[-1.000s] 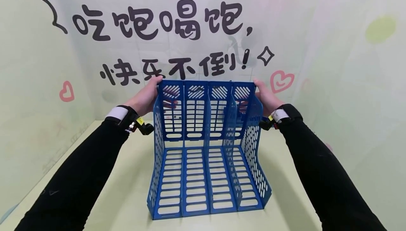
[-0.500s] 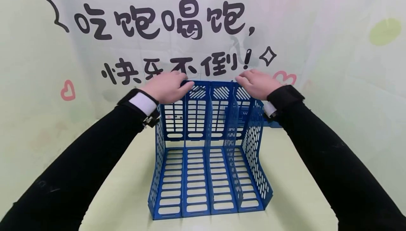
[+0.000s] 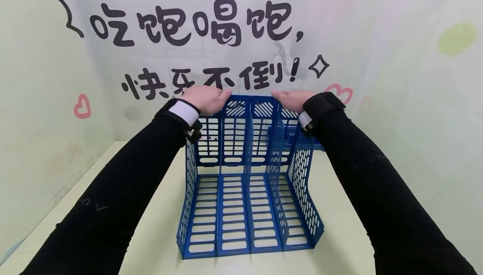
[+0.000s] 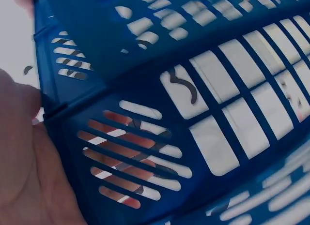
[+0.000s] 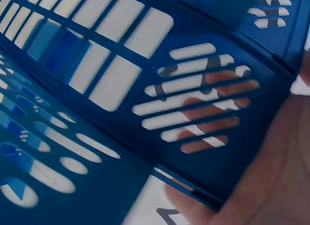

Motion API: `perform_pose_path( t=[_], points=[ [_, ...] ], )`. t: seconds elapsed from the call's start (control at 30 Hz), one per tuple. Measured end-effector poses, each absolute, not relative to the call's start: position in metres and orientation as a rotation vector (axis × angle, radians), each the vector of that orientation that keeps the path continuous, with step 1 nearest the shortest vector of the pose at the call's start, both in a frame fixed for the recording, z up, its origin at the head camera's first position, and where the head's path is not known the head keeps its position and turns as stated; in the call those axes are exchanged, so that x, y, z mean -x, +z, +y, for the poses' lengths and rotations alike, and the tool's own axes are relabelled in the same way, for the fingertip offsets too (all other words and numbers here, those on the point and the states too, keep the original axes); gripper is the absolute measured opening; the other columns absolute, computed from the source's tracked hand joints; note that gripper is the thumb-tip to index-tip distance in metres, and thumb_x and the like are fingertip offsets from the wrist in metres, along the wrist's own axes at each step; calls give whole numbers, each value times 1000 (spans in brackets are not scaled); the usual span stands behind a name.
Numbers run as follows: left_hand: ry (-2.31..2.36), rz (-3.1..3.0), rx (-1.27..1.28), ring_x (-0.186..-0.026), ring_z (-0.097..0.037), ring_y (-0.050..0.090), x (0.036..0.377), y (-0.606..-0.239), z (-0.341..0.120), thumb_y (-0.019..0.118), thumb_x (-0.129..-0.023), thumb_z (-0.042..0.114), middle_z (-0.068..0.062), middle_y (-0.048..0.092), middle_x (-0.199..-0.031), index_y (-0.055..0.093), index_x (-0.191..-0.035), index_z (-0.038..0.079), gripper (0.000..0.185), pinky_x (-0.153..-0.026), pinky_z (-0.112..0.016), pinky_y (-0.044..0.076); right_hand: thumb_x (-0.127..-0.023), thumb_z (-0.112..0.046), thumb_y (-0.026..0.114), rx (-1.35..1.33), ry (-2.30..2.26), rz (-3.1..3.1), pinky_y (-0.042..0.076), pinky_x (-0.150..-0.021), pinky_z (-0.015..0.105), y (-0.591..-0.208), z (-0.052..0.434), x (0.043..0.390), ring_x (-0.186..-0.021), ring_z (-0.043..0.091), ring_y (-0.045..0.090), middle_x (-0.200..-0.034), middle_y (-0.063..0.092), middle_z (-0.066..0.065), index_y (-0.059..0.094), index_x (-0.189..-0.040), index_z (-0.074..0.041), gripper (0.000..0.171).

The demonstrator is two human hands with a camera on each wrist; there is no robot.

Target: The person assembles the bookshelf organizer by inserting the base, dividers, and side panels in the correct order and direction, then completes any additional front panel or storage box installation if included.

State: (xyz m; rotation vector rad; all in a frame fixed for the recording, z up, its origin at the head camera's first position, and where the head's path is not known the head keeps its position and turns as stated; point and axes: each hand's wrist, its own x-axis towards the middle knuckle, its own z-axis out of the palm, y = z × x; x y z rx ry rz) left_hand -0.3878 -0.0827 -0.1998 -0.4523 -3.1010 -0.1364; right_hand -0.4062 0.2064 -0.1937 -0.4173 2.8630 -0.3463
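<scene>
A blue plastic file rack (image 3: 247, 149) stands upright on the table, its slotted compartments facing me. At the left part of its back panel's top edge, my left hand (image 3: 205, 99) grips with the thumb on the near side. My right hand (image 3: 292, 100) holds the same edge farther right. In the left wrist view, curled fingers (image 4: 138, 140) show behind the panel through the diagonal slots. Likewise, the right wrist view shows fingers (image 5: 232, 83) behind the slots. The thumbs lie toward each other along the top edge.
Behind the rack on the right lies another blue object (image 3: 318, 146), mostly hidden by the rack and my right arm. The pale table (image 3: 158, 224) meets a light wall covering (image 3: 388, 57) printed with black characters and hearts.
Both hands have left the rack's outer top corners, lifted inward over the back panel, and now grip its top edge closer together. The rack has stayed in place.
</scene>
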Motion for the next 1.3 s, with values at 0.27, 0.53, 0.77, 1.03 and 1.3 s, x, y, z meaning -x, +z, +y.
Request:
perform_pose_path(
  t=[0.27,0.53,0.77,1.03,1.3],
  points=[
    [-140,-3109,408,-162,-42,40,386,-201,-83,12,-118,51,-16,43,-174,42,-170,12,71,-132,-60,33,-118,-57,14,431,-351,2855,16,-139,55,-192,206,402,-171,39,17,-184,20,18,19,-177,-12,74],
    [-97,-3130,445,-163,-42,38,386,-211,-80,9,-118,50,-15,40,-176,40,-171,12,72,-132,-60,33,-118,-59,16,383,-415,2817,17,-138,57,-207,210,407,-171,41,17,-183,22,19,21,-177,-17,73],
    [-108,-3201,455,-167,-42,29,385,-219,-83,8,-118,48,-17,31,-180,30,-174,8,72,-137,-56,25,-119,-55,16,450,-421,2800,16,-139,55,-217,207,406,-172,39,16,-184,21,18,20,-177,-14,71],
    [-143,-3327,489,-171,-41,19,383,-218,-86,8,-118,51,-18,21,-183,20,-175,5,75,-139,-56,18,-120,-47,11,494,-413,2722,10,-141,50,-218,200,405,-173,36,6,-185,9,19,13,-176,-5,70],
    [-134,-3295,471,-168,-41,26,383,-221,-87,11,-118,48,-20,29,-180,28,-173,4,73,-137,-56,23,-120,-46,13,455,-395,2781,11,-141,51,-221,196,406,-173,37,7,-185,10,21,12,-176,-2,71]
  ],
)
